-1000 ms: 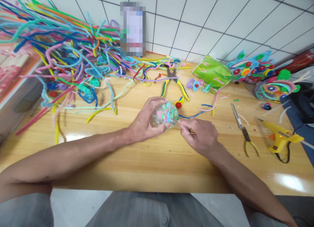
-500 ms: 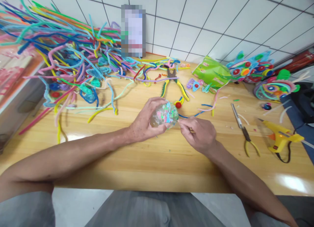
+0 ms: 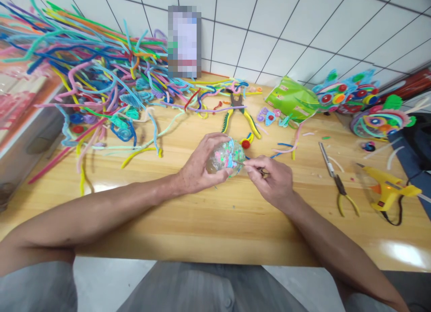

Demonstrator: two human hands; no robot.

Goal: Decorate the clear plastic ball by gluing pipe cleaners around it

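My left hand is wrapped around a clear rounded container with pink, green and blue bits on it. Pinched in my right hand is a thin dark tool; its exact kind is too small to tell. The tool's tip reaches over the container's right side, but I cannot tell whether it touches. Just beyond the container lies a red pompom beside a yellow pipe cleaner. Pliers with yellow-green handles lie open behind them.
A tangled heap of pipe cleaners fills the back left. A phone-like blurred panel leans on the tiled wall. To the right are a green packet, decorated masks, long-nosed pliers and a yellow glue gun.
The thin tool in my right hand now shows over the container's right side. My right-hand fingers have shifted slightly and opened up around it. My left hand keeps its hold.
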